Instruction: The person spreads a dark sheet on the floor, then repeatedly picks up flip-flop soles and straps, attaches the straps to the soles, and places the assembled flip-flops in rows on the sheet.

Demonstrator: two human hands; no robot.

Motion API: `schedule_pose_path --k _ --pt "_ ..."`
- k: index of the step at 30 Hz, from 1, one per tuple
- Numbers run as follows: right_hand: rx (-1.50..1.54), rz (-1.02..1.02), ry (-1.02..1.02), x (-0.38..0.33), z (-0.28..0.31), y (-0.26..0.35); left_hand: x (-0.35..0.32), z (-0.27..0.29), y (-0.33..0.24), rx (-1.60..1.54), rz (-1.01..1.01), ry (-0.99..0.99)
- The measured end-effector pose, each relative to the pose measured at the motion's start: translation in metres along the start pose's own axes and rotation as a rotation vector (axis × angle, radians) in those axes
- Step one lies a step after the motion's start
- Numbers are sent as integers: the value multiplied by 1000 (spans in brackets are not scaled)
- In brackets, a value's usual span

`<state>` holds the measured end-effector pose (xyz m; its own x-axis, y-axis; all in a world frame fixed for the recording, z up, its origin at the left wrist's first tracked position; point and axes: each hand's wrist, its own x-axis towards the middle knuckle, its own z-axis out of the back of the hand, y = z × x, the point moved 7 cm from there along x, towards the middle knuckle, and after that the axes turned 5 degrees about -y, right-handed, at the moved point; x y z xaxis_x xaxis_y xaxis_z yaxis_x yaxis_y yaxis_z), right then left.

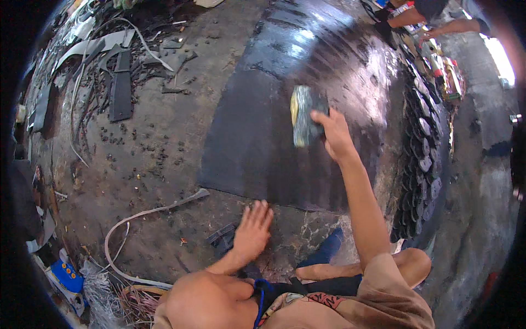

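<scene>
A large black sheet (241, 126) lies flat on the floor in front of me. Its far part is wet-looking and shiny, while its near left part looks matt. My right hand (335, 134) grips a flat, glossy dark block with a yellowish edge (303, 116), held over the middle of the sheet; whether it touches the surface I cannot tell. The block's exact kind is unclear. Slightly blurred, my left hand (253, 230) has its fingers stretched out just short of the sheet's near edge, holding nothing.
Many overlapping dark cut pieces (419, 164) line the sheet's right side. Dark strips and scraps (121, 85) litter the floor at left. A pale curved strip (118, 230) runs at lower left, near a blue shoe-like item (67, 274). Another person's hand (426, 37) shows at top right.
</scene>
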<state>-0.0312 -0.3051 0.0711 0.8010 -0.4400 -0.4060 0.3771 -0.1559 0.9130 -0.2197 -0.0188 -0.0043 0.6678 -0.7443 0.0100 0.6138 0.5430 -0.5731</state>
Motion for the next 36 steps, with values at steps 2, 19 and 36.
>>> schedule_pose_path --k 2,19,36 --pt "14 67 -97 48 -24 4 -31 -13 -21 -11 -136 123" --pt "-1142 708 140 -2 -68 -66 35 152 181 -258 570 -740" --pt "-711 239 -55 -143 -35 -70 39 102 181 -239 646 -671"
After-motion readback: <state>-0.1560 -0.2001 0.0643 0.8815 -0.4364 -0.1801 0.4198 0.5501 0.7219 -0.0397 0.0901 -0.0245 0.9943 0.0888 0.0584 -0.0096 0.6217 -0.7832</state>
